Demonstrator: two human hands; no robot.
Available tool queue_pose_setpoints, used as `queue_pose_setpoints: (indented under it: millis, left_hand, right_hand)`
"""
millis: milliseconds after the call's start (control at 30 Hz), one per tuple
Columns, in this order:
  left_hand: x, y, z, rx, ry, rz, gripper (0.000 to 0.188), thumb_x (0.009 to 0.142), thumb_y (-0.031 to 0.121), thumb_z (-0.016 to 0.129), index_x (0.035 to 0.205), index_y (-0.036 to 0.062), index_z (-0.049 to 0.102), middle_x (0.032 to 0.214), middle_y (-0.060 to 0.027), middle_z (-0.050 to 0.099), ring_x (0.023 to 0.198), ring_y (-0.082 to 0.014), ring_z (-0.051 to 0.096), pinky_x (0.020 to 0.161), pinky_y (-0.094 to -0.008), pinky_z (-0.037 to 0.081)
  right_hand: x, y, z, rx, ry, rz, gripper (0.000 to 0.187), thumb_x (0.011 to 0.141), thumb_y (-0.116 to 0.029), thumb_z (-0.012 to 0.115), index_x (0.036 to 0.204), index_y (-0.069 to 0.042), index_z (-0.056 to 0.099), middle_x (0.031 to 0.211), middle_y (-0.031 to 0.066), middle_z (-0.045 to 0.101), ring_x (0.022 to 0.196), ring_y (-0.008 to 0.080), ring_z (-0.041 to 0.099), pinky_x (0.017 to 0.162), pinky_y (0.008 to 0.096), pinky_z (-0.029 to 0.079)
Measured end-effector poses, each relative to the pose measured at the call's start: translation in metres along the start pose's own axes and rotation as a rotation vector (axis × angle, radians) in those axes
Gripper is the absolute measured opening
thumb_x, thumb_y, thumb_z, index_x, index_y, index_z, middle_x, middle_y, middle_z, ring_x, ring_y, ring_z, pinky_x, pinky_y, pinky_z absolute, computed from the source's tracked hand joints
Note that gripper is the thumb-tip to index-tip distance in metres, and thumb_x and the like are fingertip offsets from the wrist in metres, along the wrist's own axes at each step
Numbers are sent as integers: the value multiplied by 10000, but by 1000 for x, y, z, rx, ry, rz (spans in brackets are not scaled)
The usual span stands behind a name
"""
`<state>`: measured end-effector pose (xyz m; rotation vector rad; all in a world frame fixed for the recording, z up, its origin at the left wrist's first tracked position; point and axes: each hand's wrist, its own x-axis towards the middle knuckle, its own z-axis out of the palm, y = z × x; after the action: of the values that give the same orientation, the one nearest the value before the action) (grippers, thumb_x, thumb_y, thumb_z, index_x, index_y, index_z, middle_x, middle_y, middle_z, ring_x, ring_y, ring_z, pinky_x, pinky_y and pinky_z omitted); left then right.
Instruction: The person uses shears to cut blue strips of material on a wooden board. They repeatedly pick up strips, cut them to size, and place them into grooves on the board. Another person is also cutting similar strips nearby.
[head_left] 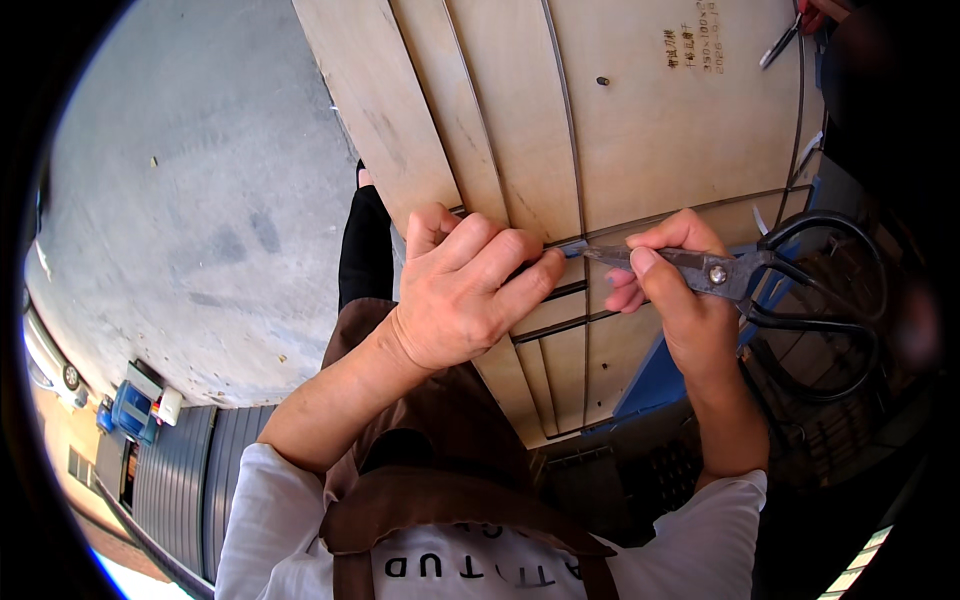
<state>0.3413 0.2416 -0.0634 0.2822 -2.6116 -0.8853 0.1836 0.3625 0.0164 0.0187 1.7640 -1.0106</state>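
Scissors (717, 274) pinched at the blades by the right hand (690, 300), tips at a small blue piece (574, 248) over the wooden board (650, 150). Left hand (470, 290) half-curled over the board, beside that piece; cannot tell if gripping it.

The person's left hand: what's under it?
The left hand is over a pale wooden board. Dark strips run up to it, and a small blue piece shows beside the scissors' tips. Whatever is beneath the palm is covered.
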Motion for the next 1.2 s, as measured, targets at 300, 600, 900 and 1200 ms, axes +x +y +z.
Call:
queue_pose_setpoints:
  millis: [300,600,900,1200]
  left_hand:
    - [1,0,2,6,2,-2,260,607,184,639,864,190,676,769,72,539,665,-113,449,656,-314,286]
    - [0,0,2,18,-5,-4,239,618,204,636,856,187,648,789,63,519,675,-127,442,660,-322,291]
    - [2,1,-1,6,-24,-11,228,639,185,636,864,145,632,805,38,504,686,-144,443,668,-331,305]
    - [14,5,0,-27,-53,-29,232,638,198,607,859,159,665,807,58,552,673,-124,451,673,-308,298]
  right_hand:
    - [5,-10,3,-67,-18,20,91,874,-63,592,892,3,532,758,101,616,645,115,620,589,249,529]
    - [5,2,2,-406,-66,-212,79,862,-32,593,910,14,550,784,98,640,676,133,639,614,253,528]
    - [-13,14,3,-94,118,-265,84,868,-18,571,936,24,542,788,121,661,689,133,649,630,267,530]
    - [-11,13,3,-48,101,-227,88,865,-17,573,936,27,547,794,130,664,701,135,654,647,274,538]
